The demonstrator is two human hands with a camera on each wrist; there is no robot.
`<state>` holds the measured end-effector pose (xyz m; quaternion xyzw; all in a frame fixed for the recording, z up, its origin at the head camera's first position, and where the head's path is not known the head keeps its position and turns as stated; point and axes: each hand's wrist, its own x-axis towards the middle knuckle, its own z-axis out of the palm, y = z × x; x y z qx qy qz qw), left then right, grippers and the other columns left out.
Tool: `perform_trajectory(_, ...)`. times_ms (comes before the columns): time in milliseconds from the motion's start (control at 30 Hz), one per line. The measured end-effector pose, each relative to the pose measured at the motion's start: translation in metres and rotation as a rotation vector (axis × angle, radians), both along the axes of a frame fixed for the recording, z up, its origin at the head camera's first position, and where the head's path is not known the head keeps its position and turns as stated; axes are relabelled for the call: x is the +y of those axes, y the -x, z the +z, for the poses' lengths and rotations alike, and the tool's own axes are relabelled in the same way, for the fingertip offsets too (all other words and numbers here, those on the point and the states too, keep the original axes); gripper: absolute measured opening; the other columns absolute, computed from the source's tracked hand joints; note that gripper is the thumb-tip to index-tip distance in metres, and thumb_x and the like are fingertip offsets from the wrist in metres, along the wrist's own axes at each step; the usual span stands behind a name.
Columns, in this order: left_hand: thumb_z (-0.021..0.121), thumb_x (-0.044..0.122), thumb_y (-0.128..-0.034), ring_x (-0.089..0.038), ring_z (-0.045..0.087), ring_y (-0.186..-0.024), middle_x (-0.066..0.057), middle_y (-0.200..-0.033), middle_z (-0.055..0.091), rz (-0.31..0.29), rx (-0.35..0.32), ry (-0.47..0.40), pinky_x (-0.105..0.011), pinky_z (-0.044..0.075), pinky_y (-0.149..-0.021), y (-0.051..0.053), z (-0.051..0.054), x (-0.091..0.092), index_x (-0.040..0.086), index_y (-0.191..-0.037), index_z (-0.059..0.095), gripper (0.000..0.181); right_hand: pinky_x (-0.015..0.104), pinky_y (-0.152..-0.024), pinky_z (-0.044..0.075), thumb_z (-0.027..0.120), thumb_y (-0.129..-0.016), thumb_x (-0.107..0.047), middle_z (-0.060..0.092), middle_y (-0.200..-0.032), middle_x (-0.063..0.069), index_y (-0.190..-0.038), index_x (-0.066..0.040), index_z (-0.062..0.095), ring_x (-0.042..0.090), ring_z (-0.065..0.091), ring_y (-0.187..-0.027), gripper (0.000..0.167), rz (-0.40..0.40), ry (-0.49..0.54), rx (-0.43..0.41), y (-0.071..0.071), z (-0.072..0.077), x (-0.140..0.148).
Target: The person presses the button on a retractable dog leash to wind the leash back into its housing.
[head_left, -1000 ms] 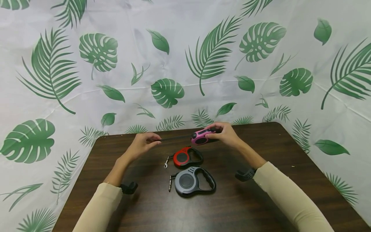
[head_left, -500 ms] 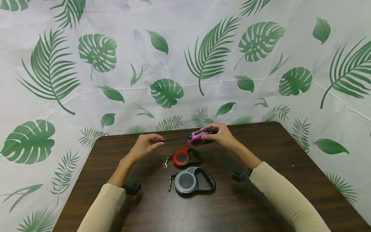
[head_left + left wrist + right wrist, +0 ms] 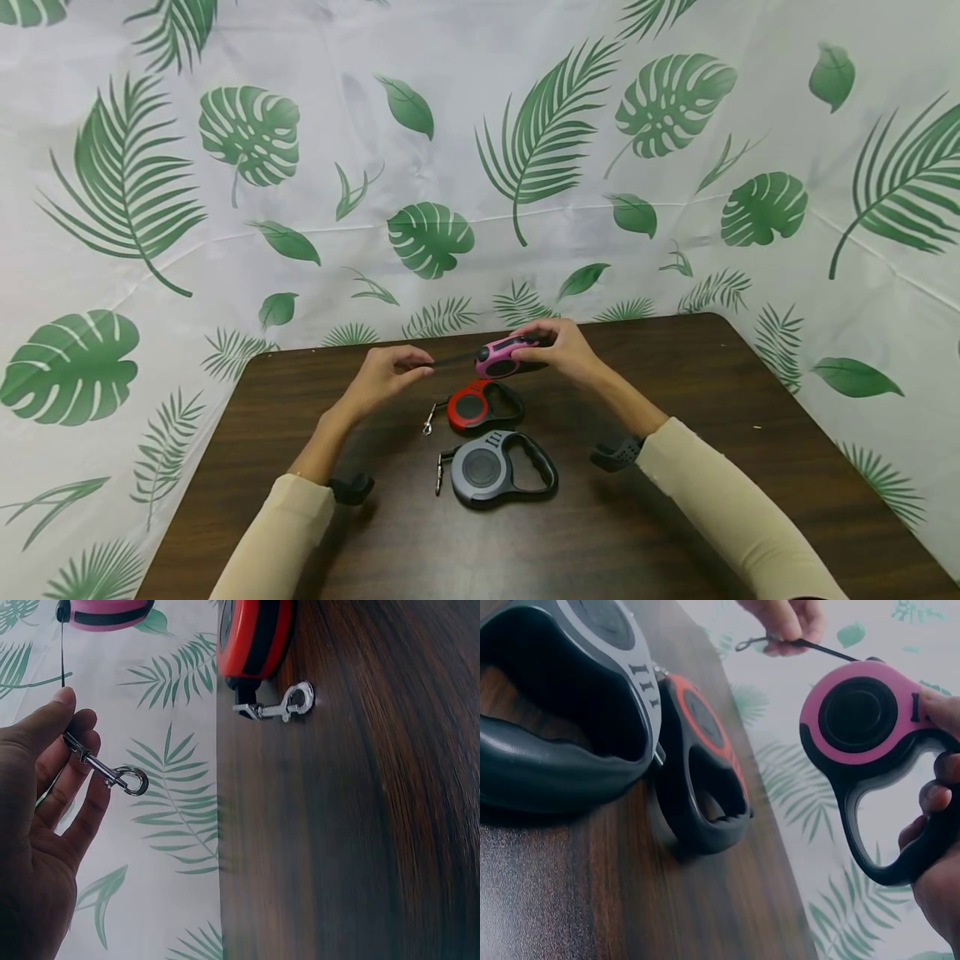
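Note:
My right hand point(image 3: 564, 350) grips a pink and black retractable dog leash point(image 3: 859, 712) by its looped handle, with the thumb near its button. To the left, my left hand point(image 3: 382, 377) pinches the end of that leash's black cord point(image 3: 452, 361) between thumb and finger. A metal snap hook point(image 3: 105, 769) hangs over the fingers there, in the left wrist view. Between the two hands the cord runs straight, above the table. Just below lies a red and black retractable leash point(image 3: 471, 407), with a grey and black one point(image 3: 482, 468) nearer to me.
The dark wooden table point(image 3: 637, 533) carries the red and grey leashes, each with a metal clip on its left. A white cloth with green leaves point(image 3: 337, 275) hangs behind the table's far edge.
The right hand has moved left with the pink leash, while the left hand has moved slightly right. The cord between them is a little shorter. Both leashes on the table stay put.

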<state>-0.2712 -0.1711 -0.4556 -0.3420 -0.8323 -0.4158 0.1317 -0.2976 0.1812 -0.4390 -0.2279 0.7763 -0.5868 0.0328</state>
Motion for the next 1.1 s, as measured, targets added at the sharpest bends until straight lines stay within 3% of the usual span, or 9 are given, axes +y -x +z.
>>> perform_trajectory(433,0.084,-0.001,-0.0888,-0.015,0.072,-0.081,-0.008,-0.094,0.079,-0.001,-0.022,-0.021,-0.028,0.061,-0.073,0.002,0.000,0.015,0.000,-0.103,0.079,0.015,0.030,-0.076,0.060,0.089,-0.087,-0.015,0.075,-0.112,0.013,-0.118,-0.005,0.078,0.025,0.069,-0.095,0.035,0.011,0.060,-0.029,-0.001,-0.007,-0.007)
perform_trajectory(633,0.084,-0.001,-0.0883,-0.015,0.071,-0.079,-0.008,-0.093,0.079,-0.008,0.005,-0.025,-0.029,0.061,-0.071,0.002,0.000,0.020,0.001,-0.102,0.080,0.015,0.031,-0.077,0.061,0.089,-0.087,-0.018,0.073,-0.119,0.013,-0.117,-0.008,0.078,0.026,0.070,-0.097,0.034,0.010,0.056,-0.026,-0.002,-0.008,-0.009)
perform_trajectory(1100,0.085,-0.003,-0.0868,-0.015,0.071,-0.076,-0.008,-0.091,0.079,-0.033,0.025,-0.063,-0.030,0.061,-0.070,0.005,0.001,0.030,-0.001,-0.102,0.079,0.016,0.030,-0.078,0.060,0.088,-0.088,-0.014,0.070,-0.123,0.015,-0.118,-0.004,0.077,0.026,0.069,-0.099,0.033,0.015,0.069,-0.037,-0.002,-0.008,-0.016)
